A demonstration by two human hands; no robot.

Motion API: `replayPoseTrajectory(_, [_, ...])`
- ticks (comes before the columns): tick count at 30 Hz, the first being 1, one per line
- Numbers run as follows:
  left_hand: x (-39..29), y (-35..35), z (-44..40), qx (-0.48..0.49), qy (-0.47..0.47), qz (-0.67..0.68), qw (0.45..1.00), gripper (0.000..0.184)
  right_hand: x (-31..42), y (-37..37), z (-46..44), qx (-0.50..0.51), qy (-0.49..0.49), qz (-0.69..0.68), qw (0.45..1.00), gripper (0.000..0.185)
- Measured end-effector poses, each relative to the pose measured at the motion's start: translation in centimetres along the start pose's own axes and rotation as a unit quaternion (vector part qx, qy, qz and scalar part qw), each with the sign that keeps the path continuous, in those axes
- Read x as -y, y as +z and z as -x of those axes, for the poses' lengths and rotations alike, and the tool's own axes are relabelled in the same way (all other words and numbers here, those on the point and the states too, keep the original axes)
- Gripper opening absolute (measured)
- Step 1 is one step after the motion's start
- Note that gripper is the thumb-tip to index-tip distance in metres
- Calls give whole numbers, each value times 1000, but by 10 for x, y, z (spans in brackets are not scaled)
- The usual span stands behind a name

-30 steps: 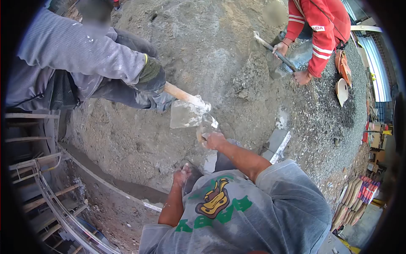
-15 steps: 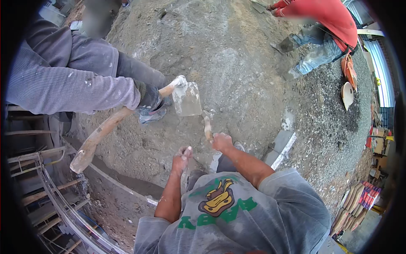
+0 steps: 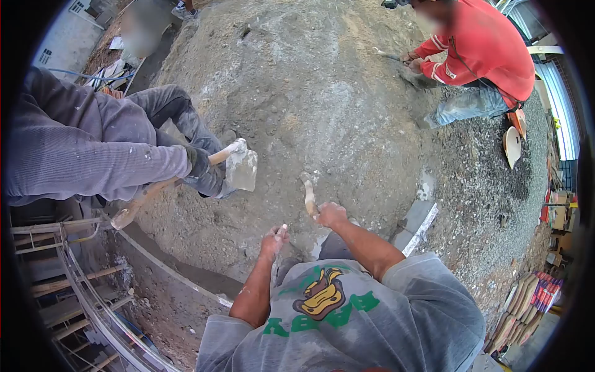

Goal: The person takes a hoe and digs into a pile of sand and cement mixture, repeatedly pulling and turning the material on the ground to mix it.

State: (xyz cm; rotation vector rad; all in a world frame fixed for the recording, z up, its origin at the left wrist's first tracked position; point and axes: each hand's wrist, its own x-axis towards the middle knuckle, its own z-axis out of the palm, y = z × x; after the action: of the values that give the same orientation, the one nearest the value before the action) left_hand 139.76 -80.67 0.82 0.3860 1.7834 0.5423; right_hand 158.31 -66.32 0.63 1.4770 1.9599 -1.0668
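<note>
My right hand (image 3: 332, 214) grips the lower end of a short, curved wooden handle (image 3: 310, 197). The handle's far end rests at a rough grey patch of the ground, and its head is hard to make out. To the left, in front of my knees, my left hand (image 3: 274, 240) is closed with the thumb up against curled fingers; what it holds, if anything, is too small to tell. Beyond my hands, a co-worker's gloved hand is around a wooden-handled hoe, whose pale, mortar-crusted blade (image 3: 242, 168) hangs over the mound (image 3: 297, 105).
A co-worker in red (image 3: 489, 49) bends over a tool at the upper right. Gravel (image 3: 477, 204) and an orange hard hat (image 3: 512, 146) lie right. A concrete edge (image 3: 420, 228) is beside my right arm; metal framing (image 3: 80, 285) stands lower left, stacked sacks (image 3: 517, 310) lower right.
The co-worker's hoe has swung away to the left, off my tool. My left hand has risen from my knee. The red-clad co-worker bent away, then came partly back.
</note>
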Motion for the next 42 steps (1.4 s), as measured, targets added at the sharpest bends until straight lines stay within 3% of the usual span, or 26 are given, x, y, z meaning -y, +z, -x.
replayPoseTrajectory(7, [16,25,-17,51,-133,49,989,69,-21,24,-9,44,-58,-5,997,47])
replayPoseTrajectory(13, [43,70,-64,114,-195,27,974,67,-44,93,-40,171,-83,-16,982,46])
replayPoseTrajectory(16, [53,96,-66,126,-223,147,955,55,-57,96,-56,362,-130,-44,922,43])
replayPoseTrajectory(19, [99,122,-76,179,-198,227,936,41,-76,87,-94,519,-19,-107,848,40])
replayPoseTrajectory(21, [87,125,-56,147,-156,343,914,37,-99,105,-148,419,109,-245,867,50])
replayPoseTrajectory(24, [93,135,-43,112,-163,325,925,39,-102,150,-224,262,242,-332,873,55])
replayPoseTrajectory(26, [104,149,-27,94,-211,303,925,38,-100,212,-274,221,235,-465,824,43])
replayPoseTrajectory(28, [125,165,-14,89,-244,271,927,41,-98,269,-310,170,296,-513,788,36])
replayPoseTrajectory(29, [139,170,-9,91,-255,243,931,43,-96,286,-317,142,324,-537,766,32])
replayPoseTrajectory(31, [153,175,-2,123,-287,184,932,47,-98,294,-305,124,319,-512,788,23])
replayPoseTrajectory(32, [154,183,1,118,-270,132,946,49,-107,290,-293,128,311,-569,751,20])
replayPoseTrajectory(33, [154,191,4,111,-255,78,957,52,-116,276,-289,133,299,-624,710,18])
replayPoseTrajectory(36, [92,206,-7,154,-237,-9,959,56,-119,159,-263,123,298,-678,660,12])
replayPoseTrajectory(40, [69,232,-70,222,-126,-31,966,51,-121,-26,-272,-6,157,-671,724,20])
replayPoseTrajectory(41, [45,240,-100,207,-34,82,974,42,-122,-72,-283,-51,113,-661,740,22])
replayPoseTrajectory(42, [22,249,-136,228,-42,77,970,37,-124,-120,-294,-74,64,-664,741,23])
